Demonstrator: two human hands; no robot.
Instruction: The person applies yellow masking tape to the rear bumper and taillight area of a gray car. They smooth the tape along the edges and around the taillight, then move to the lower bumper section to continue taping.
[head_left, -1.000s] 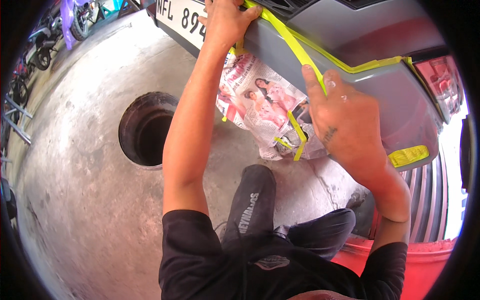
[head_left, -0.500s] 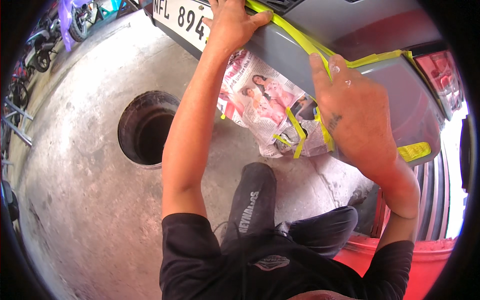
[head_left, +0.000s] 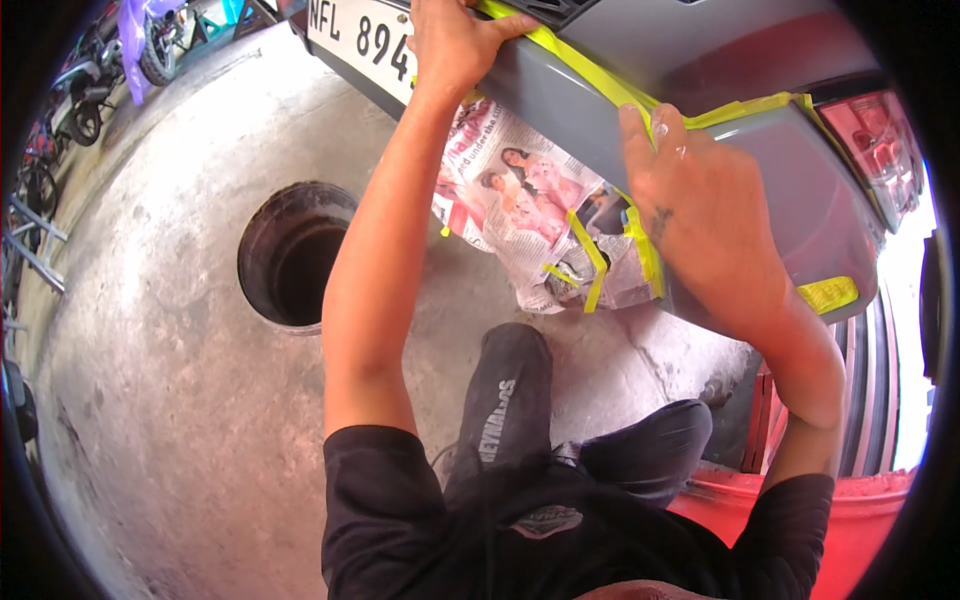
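A grey car bumper (head_left: 560,110) fills the upper right, with yellow-green masking tape (head_left: 590,75) along its upper edge. My left hand (head_left: 455,50) rests on it beside the white number plate (head_left: 365,45), thumb stretched toward the tape. On the right, my right hand (head_left: 705,205) is closed at the tape, thumb and index finger on either side of the strip; its other fingers are folded out of sight. Printed newspaper (head_left: 525,200) hangs below the bumper, held by short tape strips (head_left: 590,260). Another yellow tape patch (head_left: 828,295) sticks to the lower right corner.
A dark round container (head_left: 298,258) stands on the concrete floor (head_left: 180,400) to the left. My bent knees are under the bumper. A red tub (head_left: 800,520) is at lower right, a red tail light (head_left: 868,145) at upper right. Motorcycles (head_left: 85,100) stand far left.
Both hands have shifted slightly left within the picture, as has the bumper's right part. My right hand keeps its place at the tape; my left stays on the bumper.
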